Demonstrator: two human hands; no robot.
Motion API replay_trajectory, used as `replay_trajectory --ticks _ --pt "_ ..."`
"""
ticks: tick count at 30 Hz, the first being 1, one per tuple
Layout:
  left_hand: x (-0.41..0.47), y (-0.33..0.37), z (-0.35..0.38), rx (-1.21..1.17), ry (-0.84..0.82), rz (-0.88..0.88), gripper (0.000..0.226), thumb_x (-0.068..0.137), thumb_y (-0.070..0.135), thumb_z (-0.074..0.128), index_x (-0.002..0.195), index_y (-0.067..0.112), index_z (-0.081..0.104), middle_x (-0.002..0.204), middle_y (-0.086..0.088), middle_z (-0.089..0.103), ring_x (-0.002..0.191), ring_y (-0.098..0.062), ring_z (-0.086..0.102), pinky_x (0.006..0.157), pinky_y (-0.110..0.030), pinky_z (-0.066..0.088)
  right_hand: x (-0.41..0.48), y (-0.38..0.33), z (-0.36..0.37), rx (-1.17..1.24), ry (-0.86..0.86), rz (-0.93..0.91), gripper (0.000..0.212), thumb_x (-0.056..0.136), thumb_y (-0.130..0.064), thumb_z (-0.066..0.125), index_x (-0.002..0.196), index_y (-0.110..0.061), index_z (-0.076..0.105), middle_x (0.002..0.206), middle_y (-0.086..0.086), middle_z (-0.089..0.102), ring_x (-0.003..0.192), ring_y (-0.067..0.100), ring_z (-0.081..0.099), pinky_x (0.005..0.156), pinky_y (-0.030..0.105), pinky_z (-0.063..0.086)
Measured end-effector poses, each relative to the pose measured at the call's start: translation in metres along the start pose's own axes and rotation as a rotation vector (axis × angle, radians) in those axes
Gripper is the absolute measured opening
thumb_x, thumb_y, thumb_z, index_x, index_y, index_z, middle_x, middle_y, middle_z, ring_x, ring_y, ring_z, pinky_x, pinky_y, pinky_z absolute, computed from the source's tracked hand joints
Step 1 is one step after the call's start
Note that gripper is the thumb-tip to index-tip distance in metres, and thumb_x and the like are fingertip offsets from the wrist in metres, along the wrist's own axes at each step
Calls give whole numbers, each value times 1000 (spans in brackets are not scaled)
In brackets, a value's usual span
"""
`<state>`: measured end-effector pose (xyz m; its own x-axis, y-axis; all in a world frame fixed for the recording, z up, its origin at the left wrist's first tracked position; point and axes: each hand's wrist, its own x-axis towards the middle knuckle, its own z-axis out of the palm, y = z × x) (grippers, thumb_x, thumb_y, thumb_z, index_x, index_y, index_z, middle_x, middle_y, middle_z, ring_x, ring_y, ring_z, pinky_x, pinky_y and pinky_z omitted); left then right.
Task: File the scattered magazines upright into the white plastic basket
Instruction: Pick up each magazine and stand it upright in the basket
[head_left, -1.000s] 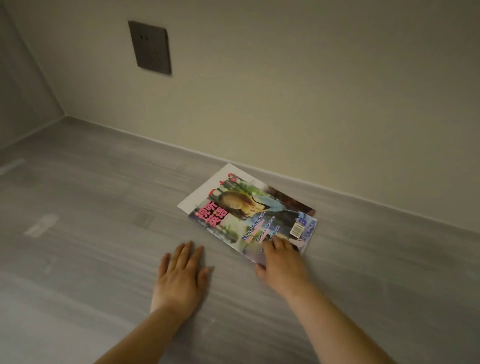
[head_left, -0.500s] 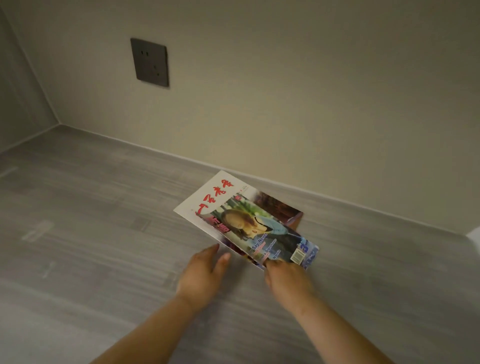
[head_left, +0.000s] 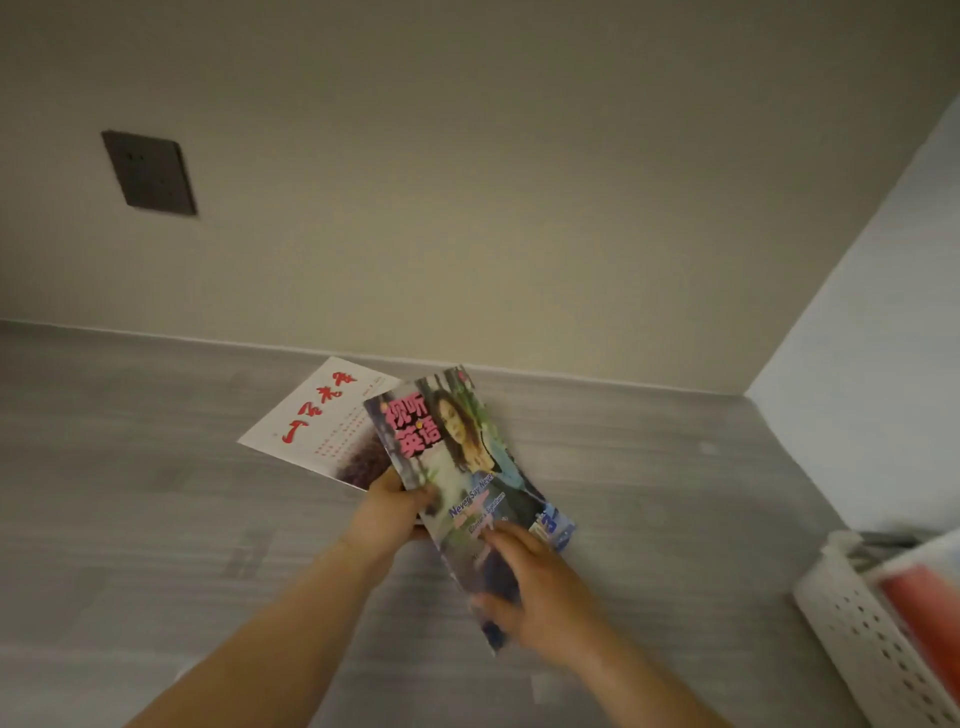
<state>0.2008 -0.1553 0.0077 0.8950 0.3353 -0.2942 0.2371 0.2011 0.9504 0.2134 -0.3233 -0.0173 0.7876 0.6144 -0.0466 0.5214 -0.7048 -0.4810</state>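
Colour magazine, pink Chinese title, woman on the cover, "Never Say Never" in blue: held clear of the grey surface in both hands. Cover up towards the camera, long axis slanted, title end towards the wall, barcode end low and to the right.

Left hand: gripping the magazine's left edge about midway, thumb over the cover, other fingers hidden beneath.

Right hand: clamped on the lower end, fingers spread over the cover, thumb curled at the near edge. Motion-blurred; contact on the underside not visible.

White magazine, red brush-script title, dark picture at its near corner: lying flat on the surface, just beside the foot of the wall. Partly covered in view by the colour magazine and the left hand. Contact between the left hand and this one: cannot tell.

White plastic basket: at the lower right edge of view, on the surface, apart from both magazines. Perforated side wall facing the camera. Holds a red item and paler flat things beside it, all blurred; upright or leaning, cannot tell.

Background: dark socket plate set in the beige wall, up and to the left. White panel meeting the wall at the right-hand corner.
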Motion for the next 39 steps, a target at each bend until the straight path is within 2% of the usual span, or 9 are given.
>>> replay_trajectory --ticks 7,14,17,18,21,25,31,36,39 --pt "-31 45 62 140 -368 281 30 88 0 45 90 28 58 86 7 68 76 -11 60 63 -24 48 -42 61 -86 614 633 376 64 82 -19 60 136 -9 27 144 12 33 128 24 37 100 28 29" --pt "-54 58 147 115 -688 309 30 86 0 45 98 23 59 79 15 75 75 -1 69 64 -15 56 -122 120 -144 969 417 456 66 80 -44 50 137 -22 26 138 1 43 126 22 42 105 39 33" --pt "-60 59 187 146 -765 361 31 86 -3 44 97 22 58 77 17 74 73 3 67 61 -12 53 -153 139 -154 1129 495 379 29 82 -28 52 108 -19 58 97 -6 73 85 3 67 69 20 54" --pt "-62 59 200 149 -769 380 32 86 -6 43 95 22 58 75 18 74 70 4 67 60 -11 52 -163 145 -159 1132 551 374 16 84 -21 52 95 -20 64 86 -6 74 78 2 68 66 18 53" --pt "-64 57 239 172 -722 440 34 86 -11 42 85 20 58 63 18 71 59 8 62 57 -7 49 -192 165 -170 1121 635 378 22 82 -8 54 74 -20 70 78 -3 75 79 12 69 72 28 53" --pt "-67 59 289 175 -665 481 33 86 -12 44 78 19 56 73 5 62 53 8 58 60 -7 48 -223 176 -187 885 832 384 19 82 -9 57 71 -23 64 58 -21 69 58 -7 64 44 8 46" --pt "-67 70 362 159 -742 472 34 87 -12 39 77 18 51 78 2 56 69 -8 51 63 -11 45 -252 181 -209 639 1084 373 27 83 -11 55 63 -28 58 55 -13 65 56 -2 60 48 15 48" --pt "-61 52 405 221 -817 402 28 87 -12 36 95 10 51 90 -4 57 89 -18 52 76 -19 42 -265 189 -199 668 1162 516 28 84 -10 55 59 -23 54 57 -3 61 58 17 60 39 18 47" --pt "-54 31 417 324 -813 335 32 87 -11 35 113 0 49 90 -2 58 88 -16 52 74 -18 42 -262 197 -181 655 1137 604 28 85 -7 54 62 -24 54 66 -3 58 66 16 56 51 22 48"
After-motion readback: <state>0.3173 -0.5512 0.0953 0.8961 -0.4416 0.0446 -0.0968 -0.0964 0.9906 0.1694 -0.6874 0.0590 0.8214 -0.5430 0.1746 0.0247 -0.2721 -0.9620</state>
